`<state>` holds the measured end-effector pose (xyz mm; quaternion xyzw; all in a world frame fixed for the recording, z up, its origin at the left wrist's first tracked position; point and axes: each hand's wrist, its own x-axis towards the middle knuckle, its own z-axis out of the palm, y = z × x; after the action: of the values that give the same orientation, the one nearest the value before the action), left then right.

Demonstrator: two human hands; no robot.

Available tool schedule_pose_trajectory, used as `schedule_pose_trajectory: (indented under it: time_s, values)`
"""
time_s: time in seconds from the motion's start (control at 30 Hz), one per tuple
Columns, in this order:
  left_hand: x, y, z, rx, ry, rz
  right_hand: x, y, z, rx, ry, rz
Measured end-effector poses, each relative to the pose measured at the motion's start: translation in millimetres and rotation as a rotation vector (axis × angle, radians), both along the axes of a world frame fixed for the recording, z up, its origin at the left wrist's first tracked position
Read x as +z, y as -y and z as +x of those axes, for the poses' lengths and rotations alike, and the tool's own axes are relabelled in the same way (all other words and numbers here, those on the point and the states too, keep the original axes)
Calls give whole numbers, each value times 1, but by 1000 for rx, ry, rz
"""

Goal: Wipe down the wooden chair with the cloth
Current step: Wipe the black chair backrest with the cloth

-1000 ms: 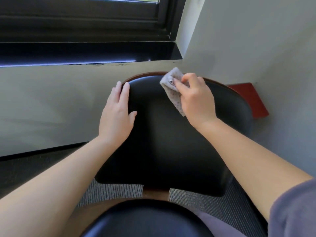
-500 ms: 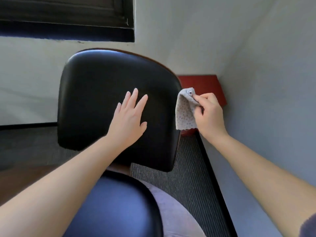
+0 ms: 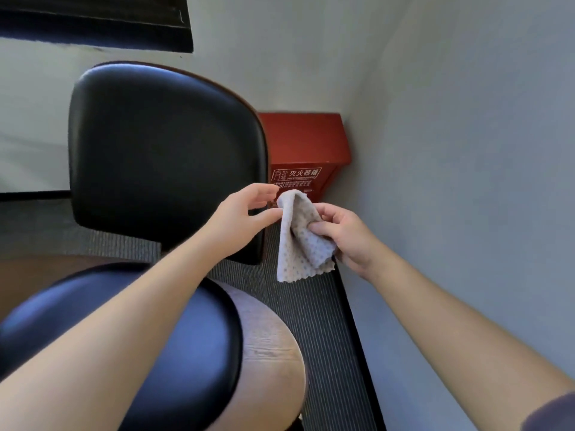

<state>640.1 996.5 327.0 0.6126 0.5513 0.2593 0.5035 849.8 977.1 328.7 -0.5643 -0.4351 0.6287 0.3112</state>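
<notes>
The wooden chair has a black padded backrest (image 3: 161,150) with a thin brown wooden rim, and a black seat cushion (image 3: 199,343) on a wooden seat shell (image 3: 273,346) at the bottom. A grey dotted cloth (image 3: 298,244) hangs in the air just right of the backrest's right edge. My right hand (image 3: 345,237) grips the cloth by its right side. My left hand (image 3: 245,219) is off the backrest, its thumb and forefinger reaching to the cloth's upper left corner, touching or almost touching it.
A red fire-extinguisher box (image 3: 305,147) stands in the corner behind the chair. A grey wall (image 3: 466,181) runs close along the right. Dark ribbed carpet (image 3: 311,321) covers the floor, and a dark window frame (image 3: 93,23) sits at top left.
My left hand lifted off the backrest and moved right to the cloth. My right hand shifted its grip, so the cloth hangs lower beside the chair. The view turned right and down.
</notes>
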Motion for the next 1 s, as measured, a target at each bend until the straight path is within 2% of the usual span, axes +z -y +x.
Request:
schedule_pose_trajectory:
  time_s: [0.07,0.23,0.5,0.63,0.87,1.0]
  values:
    - [4,2,8,-8,17,-73,3,2,1,43,-48,-55]
    - [0,-16,33,151,-21,-137,3,-27,17,177,-95,-174]
    - [-3,-85,67,365,-33,-163,5,-139,54,388,121,-71]
    - [1,-95,67,461,-52,-153,21,-176,52,491,266,85]
    - [-1,-105,47,573,-262,-191,12,-241,16,303,404,431]
    - [-13,-143,31,659,-299,-151,-8,-294,-27,330,459,633]
